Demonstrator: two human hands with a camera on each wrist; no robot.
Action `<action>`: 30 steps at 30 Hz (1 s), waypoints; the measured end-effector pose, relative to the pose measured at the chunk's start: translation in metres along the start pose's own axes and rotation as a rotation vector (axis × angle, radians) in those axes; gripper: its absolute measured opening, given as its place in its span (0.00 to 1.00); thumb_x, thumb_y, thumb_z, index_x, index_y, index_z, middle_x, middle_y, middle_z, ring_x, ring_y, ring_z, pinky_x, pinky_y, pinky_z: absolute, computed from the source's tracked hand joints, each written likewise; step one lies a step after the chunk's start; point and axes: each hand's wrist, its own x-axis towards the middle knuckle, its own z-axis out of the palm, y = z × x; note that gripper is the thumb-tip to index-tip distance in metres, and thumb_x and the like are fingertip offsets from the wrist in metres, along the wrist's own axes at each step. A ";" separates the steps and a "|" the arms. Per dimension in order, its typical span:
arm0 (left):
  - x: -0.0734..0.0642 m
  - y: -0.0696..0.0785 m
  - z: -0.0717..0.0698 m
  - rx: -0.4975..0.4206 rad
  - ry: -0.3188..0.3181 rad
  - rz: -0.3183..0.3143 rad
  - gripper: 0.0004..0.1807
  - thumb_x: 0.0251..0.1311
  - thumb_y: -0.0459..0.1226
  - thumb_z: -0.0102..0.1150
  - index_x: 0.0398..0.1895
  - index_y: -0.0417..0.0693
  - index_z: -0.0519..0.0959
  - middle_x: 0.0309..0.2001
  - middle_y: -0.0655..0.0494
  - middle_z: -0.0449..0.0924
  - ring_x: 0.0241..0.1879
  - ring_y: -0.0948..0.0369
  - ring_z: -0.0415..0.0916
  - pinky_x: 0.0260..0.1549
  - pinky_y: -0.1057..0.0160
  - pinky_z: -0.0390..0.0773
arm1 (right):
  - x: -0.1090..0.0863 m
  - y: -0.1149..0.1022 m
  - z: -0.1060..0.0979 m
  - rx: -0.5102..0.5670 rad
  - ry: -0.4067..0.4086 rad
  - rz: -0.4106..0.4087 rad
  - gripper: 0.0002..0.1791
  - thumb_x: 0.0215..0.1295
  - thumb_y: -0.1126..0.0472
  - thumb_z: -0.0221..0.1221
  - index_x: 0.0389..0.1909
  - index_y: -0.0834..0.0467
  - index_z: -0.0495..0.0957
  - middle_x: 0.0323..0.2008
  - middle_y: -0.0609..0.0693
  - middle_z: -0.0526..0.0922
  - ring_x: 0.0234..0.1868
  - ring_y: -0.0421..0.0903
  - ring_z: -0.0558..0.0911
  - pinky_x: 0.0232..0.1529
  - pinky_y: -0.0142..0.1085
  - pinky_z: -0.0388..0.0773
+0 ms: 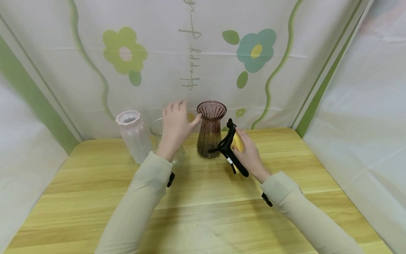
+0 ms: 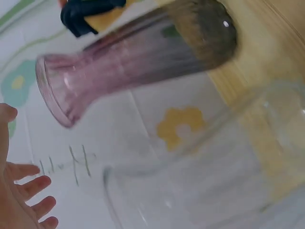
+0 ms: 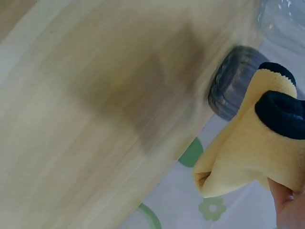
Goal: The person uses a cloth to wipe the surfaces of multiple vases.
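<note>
My right hand (image 1: pixel 248 153) grips a folded yellow cloth (image 3: pixel 252 148) with black edging, just right of the purple glass vase (image 1: pixel 209 137). That vase is ribbed, flared at the rim and darker towards its base, and it stands upright at the back of the table. My left hand (image 1: pixel 176 121) is raised with fingers spread and nothing in them, between the purple vase and a clear glass vase (image 1: pixel 180 155). From the head view, the hand and wrist hide much of the clear vase. In the left wrist view, the fingers (image 2: pixel 35 188) are apart from both vases.
A white fluted vase (image 1: pixel 134 139) stands left of the clear one. Behind the wooden table (image 1: pixel 203 225) hangs a white curtain (image 1: pixel 158 70) printed with flowers. Pale sheets (image 1: pixel 364 141) also hang along both sides.
</note>
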 end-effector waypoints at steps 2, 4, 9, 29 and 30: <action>-0.001 -0.011 -0.001 0.007 -0.003 -0.003 0.41 0.64 0.61 0.46 0.70 0.41 0.61 0.70 0.41 0.61 0.70 0.43 0.56 0.71 0.43 0.51 | -0.003 -0.002 0.001 0.002 -0.005 -0.008 0.41 0.59 0.72 0.58 0.73 0.60 0.55 0.69 0.63 0.64 0.69 0.62 0.63 0.67 0.55 0.64; -0.003 -0.022 -0.001 0.001 -0.011 0.001 0.38 0.65 0.59 0.46 0.68 0.41 0.63 0.69 0.39 0.61 0.69 0.42 0.56 0.71 0.42 0.52 | -0.006 -0.003 0.003 0.000 -0.009 -0.013 0.41 0.58 0.72 0.59 0.73 0.60 0.55 0.68 0.63 0.65 0.69 0.62 0.64 0.67 0.55 0.65; -0.007 -0.047 0.004 -0.040 -0.033 -0.021 0.33 0.67 0.55 0.46 0.65 0.40 0.67 0.70 0.37 0.59 0.68 0.39 0.57 0.69 0.39 0.55 | -0.011 -0.004 0.008 -0.003 -0.012 -0.033 0.40 0.56 0.73 0.60 0.71 0.62 0.58 0.67 0.63 0.66 0.68 0.63 0.64 0.67 0.55 0.64; -0.020 -0.093 0.012 -0.253 -0.296 -0.105 0.55 0.59 0.64 0.51 0.75 0.36 0.43 0.74 0.31 0.35 0.72 0.33 0.39 0.66 0.31 0.49 | -0.027 -0.017 0.014 -0.073 -0.065 -0.058 0.39 0.54 0.68 0.63 0.69 0.57 0.63 0.65 0.61 0.69 0.64 0.62 0.71 0.53 0.50 0.79; -0.019 -0.094 0.013 -0.268 -0.300 -0.112 0.56 0.59 0.64 0.51 0.75 0.36 0.42 0.74 0.31 0.35 0.72 0.33 0.40 0.66 0.32 0.51 | -0.028 -0.017 0.014 -0.074 -0.069 -0.060 0.39 0.54 0.68 0.63 0.69 0.57 0.63 0.65 0.61 0.69 0.61 0.62 0.74 0.49 0.49 0.80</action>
